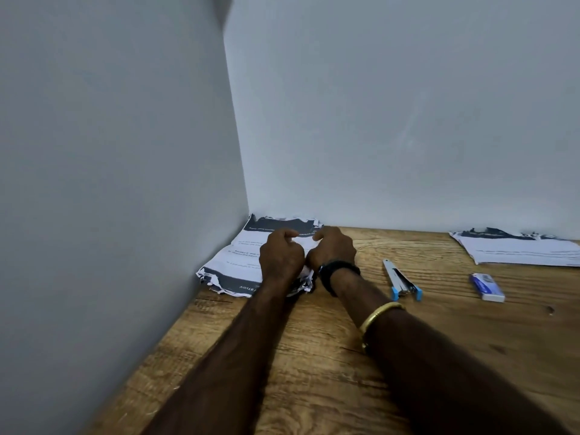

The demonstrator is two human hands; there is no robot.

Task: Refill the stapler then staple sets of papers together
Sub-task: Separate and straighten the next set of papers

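A stack of printed papers (238, 255) with dark, ragged bands at both ends lies in the corner where the table meets the two walls. My left hand (281, 259) and my right hand (332, 249) are side by side on top of it. Their fingers are curled and the fingertips pinch the top sheets near the far end. The blue and silver stapler (403, 281) lies opened out flat on the table, just right of my right wrist, and neither hand touches it. A small blue and white staple box (486, 287) lies further right.
A second stack of printed papers (518, 249) rests at the back right against the wall. The wooden table (314, 356) is bounded by grey walls on the left and at the back. My right arm wears a dark watch and a gold bangle.
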